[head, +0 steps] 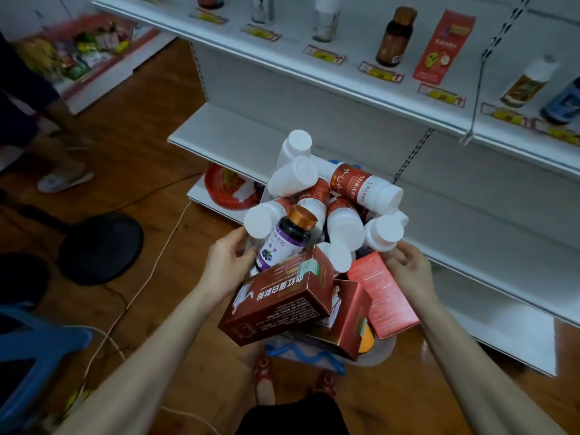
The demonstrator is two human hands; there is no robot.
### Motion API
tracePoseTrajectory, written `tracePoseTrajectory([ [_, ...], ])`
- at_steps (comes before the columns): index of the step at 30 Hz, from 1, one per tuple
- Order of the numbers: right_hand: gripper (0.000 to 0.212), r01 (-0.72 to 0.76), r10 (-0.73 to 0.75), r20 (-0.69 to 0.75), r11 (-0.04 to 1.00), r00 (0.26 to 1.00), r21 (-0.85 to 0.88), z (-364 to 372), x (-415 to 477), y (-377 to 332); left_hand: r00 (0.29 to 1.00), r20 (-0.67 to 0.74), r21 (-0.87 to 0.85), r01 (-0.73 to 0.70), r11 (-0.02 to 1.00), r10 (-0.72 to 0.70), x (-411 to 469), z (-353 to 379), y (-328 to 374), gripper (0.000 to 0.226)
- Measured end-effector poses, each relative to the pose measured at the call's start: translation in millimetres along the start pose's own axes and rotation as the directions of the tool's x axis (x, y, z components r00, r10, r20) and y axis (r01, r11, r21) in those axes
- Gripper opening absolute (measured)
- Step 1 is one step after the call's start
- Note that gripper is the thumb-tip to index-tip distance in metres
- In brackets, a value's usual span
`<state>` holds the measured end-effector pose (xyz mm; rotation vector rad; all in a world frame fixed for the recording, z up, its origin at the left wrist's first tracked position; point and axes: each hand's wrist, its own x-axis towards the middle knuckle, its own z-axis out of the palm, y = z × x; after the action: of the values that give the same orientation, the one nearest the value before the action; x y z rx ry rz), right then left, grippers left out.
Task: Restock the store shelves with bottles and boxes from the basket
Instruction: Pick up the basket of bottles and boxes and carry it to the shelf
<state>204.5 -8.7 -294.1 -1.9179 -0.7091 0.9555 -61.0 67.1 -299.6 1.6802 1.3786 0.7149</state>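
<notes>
A pale basket (381, 351) with a blue handle (301, 353) is piled high with white-capped red-labelled bottles (357, 183), a dark bottle with a copper cap (287, 240), a dark red box (282, 296) and a lighter red box (383, 293). My left hand (227, 262) grips the basket's left side beside the dark bottle. My right hand (408, 268) grips its right side by the lighter red box. The goods hide most of the basket. White store shelves (251, 133) stand just behind it. The upper shelf carries a brown bottle (395, 36) and a red carton (444, 45).
A red round item (224, 186) lies on the lowest shelf. On the wooden floor to the left are a black round base (100, 246), a blue stool (37, 356), cables and another person's foot (64, 178). A bin of packets (84, 54) stands at the far left.
</notes>
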Motion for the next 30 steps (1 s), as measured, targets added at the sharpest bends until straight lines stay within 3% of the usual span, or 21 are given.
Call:
tracePoseTrajectory([
  [13,0.031,-0.092,0.083,0.1,0.992,0.992,0.086,49,61,-7,0.995,-0.019,-0.075,0.098,0.992,-0.1,47,3,-44,0.035],
  [17,0.024,-0.079,0.07,0.123,0.994,0.99,0.071,58,105,0,0.996,-0.028,-0.096,0.083,0.992,-0.086,79,21,-58,0.036],
  [23,0.036,-0.069,0.056,0.122,0.992,0.991,0.109,78,173,16,0.995,-0.058,-0.132,0.075,0.988,-0.083,137,48,-80,0.03],
  [30,0.017,0.014,-0.024,0.063,0.986,0.998,0.167,98,237,41,0.998,-0.057,-0.101,-0.028,0.994,0.022,205,77,-116,0.026],
])
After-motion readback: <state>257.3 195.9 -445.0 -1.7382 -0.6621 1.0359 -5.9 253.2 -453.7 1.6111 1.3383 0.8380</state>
